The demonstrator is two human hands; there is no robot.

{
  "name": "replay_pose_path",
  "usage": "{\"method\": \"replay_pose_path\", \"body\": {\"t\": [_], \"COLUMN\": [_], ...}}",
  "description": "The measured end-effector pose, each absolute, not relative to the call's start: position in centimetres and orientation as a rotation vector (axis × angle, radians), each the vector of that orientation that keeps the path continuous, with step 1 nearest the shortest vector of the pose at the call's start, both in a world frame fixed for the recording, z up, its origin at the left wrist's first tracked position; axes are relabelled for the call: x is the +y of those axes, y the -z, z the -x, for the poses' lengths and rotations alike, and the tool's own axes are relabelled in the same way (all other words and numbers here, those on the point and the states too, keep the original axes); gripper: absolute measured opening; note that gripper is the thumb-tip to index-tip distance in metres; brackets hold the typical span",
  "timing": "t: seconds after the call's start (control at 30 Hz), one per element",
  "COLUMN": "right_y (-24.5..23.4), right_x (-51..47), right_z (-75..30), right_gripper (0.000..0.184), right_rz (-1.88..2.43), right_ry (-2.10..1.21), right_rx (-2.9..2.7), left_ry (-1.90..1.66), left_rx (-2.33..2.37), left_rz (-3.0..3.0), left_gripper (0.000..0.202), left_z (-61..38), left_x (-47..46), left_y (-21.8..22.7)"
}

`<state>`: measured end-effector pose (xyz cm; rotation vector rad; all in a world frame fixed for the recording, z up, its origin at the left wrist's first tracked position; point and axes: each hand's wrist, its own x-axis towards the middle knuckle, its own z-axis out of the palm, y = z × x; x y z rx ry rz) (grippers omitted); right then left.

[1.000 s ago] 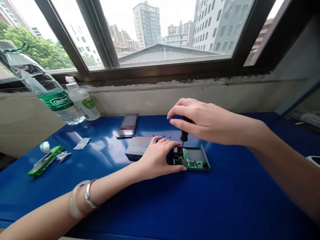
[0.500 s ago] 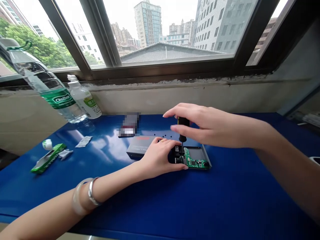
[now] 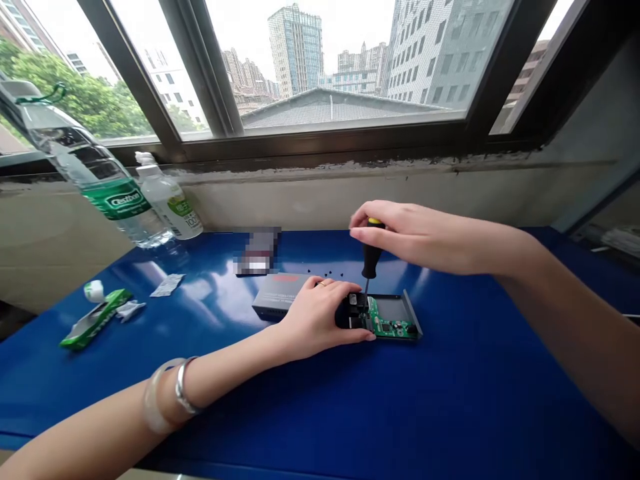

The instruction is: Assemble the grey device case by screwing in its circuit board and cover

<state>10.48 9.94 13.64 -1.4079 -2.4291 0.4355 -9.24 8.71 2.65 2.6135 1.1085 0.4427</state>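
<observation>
Pinching the top of a black-handled screwdriver (image 3: 371, 257) between thumb and fingertips, the right hand (image 3: 400, 237) is holding the tool upright, its fingers drawn close together around the yellow cap. The thin shaft is pointing down at the near-left part of a green circuit board (image 3: 387, 325), which is lying in a shallow metal tray (image 3: 409, 305) on the blue table (image 3: 400, 413), roughly in the middle of it.

The left hand (image 3: 317, 317) is clasping the left end of the tray, fingers curled over the top and thumb stretching along the front edge, so it is gripping rather than lying flat. Two bracelets (image 3: 173, 397) are sitting on that wrist.

A grey cover (image 3: 275, 297) is lying just behind the left hand, partly hidden by it. A few tiny dark screws (image 3: 330, 273) are scattered on the table behind the tray.

The screwdriver tip is too small to make out, so whether it is touching a screw cannot be told. The left hand is covering the black parts at the board's left end. A pixelated object (image 3: 257, 252) is resting further back, unreadable. Two water bottles (image 3: 107, 187) are standing at the far left, the larger one cut off by the frame edge, with a green packet (image 3: 93, 320) lying near them.
</observation>
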Motion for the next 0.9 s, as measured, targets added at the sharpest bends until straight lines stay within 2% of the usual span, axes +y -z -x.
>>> {"method": "replay_pose_path", "body": {"t": [0.03,0.1,0.17,0.27,0.37,0.43,0.53,0.6,0.67,0.77,0.9], "right_y": [-13.8,-14.1,-14.1,-13.7,-13.4,-13.5,-13.8,-14.0,-14.0,-13.6,-13.2], "right_x": [10.1,10.6,10.9,10.6,9.7,9.2,9.0,9.3,9.7,9.9,9.5], "right_z": [-10.8,-11.5,-11.8,-11.3,-10.2,-9.8,-10.2,-10.6,-10.9,-10.4,-9.8], "right_gripper": [0.038,0.039,0.039,0.032,0.052,0.053,0.032,0.034,0.037,0.033,0.055], "right_rz": [1.321,1.137,1.01,1.12,1.339,1.361,1.253,1.147,1.08,1.141,1.382], "right_ry": [-0.601,-0.869,-0.973,-0.748,-0.269,-0.13,-0.382,-0.652,-0.779,-0.63,-0.196], "right_rx": [-2.445,-2.459,-2.46,-2.44,-2.406,-2.426,-2.499,-2.508,-2.488,-2.419,-2.378], "left_ry": [-0.442,-0.436,-0.43,-0.419,-0.415,-0.424,-0.433,-0.434,-0.431,-0.414,-0.409], "left_rx": [1.107,1.104,1.105,1.106,1.108,1.108,1.103,1.099,1.1,1.107,1.116], "left_rz": [-2.613,-2.615,-2.618,-2.616,-2.613,-2.614,-2.617,-2.619,-2.623,-2.637,-2.635], "left_gripper": [0.062,0.062,0.062,0.063,0.062,0.062,0.062,0.062,0.063,0.063,0.062], "left_z": [9.2,9.3,9.3,9.3,9.3,9.3,9.3,9.3,9.3,9.3,9.2], "left_x": [8.7,8.7,8.7,8.7,8.7,8.7,8.7,8.7,8.7,8.7,8.6], "left_y": [-2.7,-2.7,-2.7,-2.7,-2.7,-2.6,-2.6,-2.6,-2.6,-2.6,-2.7]}}
